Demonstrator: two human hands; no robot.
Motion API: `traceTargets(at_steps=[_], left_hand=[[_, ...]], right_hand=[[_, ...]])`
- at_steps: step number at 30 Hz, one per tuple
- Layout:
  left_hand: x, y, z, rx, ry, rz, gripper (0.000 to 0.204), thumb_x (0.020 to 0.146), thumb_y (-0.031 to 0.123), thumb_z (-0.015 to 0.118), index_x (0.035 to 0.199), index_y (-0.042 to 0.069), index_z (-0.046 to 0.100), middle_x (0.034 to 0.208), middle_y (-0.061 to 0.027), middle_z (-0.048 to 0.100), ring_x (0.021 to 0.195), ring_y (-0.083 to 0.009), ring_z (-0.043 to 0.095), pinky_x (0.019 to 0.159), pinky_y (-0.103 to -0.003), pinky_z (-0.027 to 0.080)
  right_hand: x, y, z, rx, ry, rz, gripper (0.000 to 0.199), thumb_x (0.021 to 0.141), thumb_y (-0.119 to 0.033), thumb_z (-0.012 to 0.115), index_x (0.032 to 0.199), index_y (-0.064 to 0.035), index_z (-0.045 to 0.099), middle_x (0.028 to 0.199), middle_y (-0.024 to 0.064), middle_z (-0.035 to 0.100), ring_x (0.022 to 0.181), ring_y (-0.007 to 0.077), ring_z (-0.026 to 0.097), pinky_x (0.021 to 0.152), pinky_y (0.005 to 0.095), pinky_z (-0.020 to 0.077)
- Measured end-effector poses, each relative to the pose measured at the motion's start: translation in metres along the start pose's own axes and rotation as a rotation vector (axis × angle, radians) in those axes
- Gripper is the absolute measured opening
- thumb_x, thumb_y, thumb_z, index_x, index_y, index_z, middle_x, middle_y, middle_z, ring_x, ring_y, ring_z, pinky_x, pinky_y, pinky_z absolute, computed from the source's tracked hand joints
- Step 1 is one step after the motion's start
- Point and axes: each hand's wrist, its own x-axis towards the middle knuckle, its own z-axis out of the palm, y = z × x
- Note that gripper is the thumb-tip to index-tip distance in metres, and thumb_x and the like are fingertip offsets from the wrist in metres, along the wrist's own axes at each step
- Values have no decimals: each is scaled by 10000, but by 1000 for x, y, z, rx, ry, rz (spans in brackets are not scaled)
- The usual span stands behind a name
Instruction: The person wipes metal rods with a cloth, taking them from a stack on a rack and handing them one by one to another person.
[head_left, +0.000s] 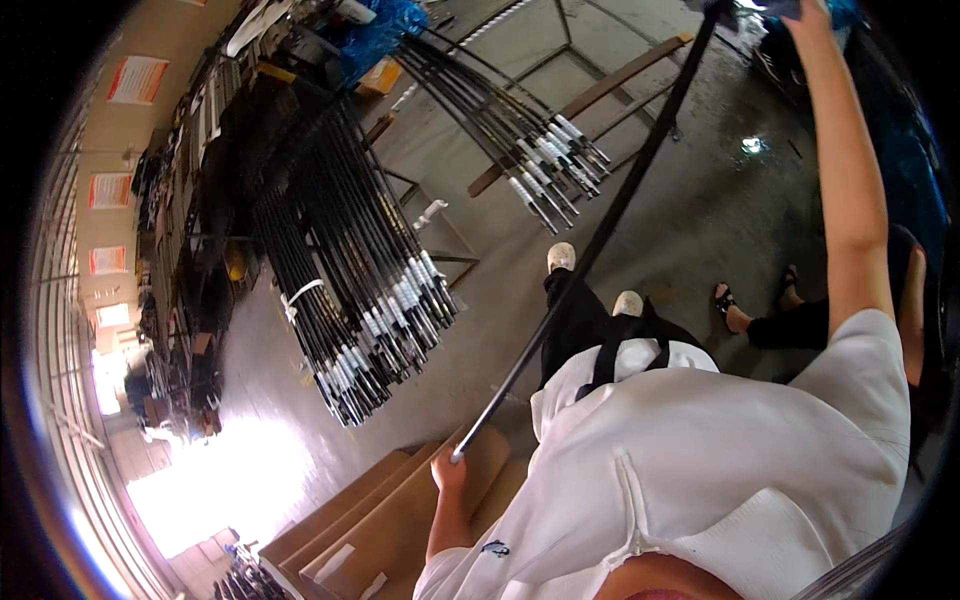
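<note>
A long black pole (600, 240) runs slantwise across the view, from the upper edge down to a silvery end near the cardboard. My left hand (448, 468) is closed around that lower end. My right arm stretches up to the top right, where my right hand (808, 14) is partly cut off by the upper edge. Its fingers close on a bunched grey cloth (772, 8) beside the pole's upper part. Whether the cloth touches the pole is hidden by the frame edge.
Bundles of black rods with white-wrapped ends, a large one (370, 290) and a smaller one (550, 160), rest on metal stands to the left and ahead. Cardboard sheets (400, 510) stand by my left hand. Another person's sandalled foot (732, 312) is at the right.
</note>
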Motion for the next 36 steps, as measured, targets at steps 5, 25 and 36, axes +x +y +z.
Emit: traceTargets(at_steps=[5, 25, 36], left_hand=[[90, 111, 16, -133, -86, 96, 210, 732, 271, 660, 777, 69, 620, 689, -175, 603, 663, -361, 597, 597, -416, 458], [398, 403, 149, -1073, -271, -263, 353, 795, 325, 662, 701, 61, 448, 509, 15, 432, 397, -96, 400, 344, -259, 307], [454, 599, 224, -1061, -439, -369, 476, 794, 224, 647, 1065, -15, 338, 752, -152, 545, 527, -214, 559, 443, -344, 451]], right_hand=[[6, 41, -42, 136, 37, -22, 316, 949, -200, 355, 1161, 12, 453, 1158, 168, 506, 981, 297, 544, 817, 457, 467], [-174, 190, -156, 102, 669, 532, 498, 937, -356, 409, 1296, -13, 378, 1326, 135, 406, 1190, 305, 417, 1005, 436, 332], [-277, 223, -179, 77, 837, 719, 502, 938, -398, 388, 1272, -25, 421, 1294, 119, 460, 1144, 289, 476, 964, 405, 385]])
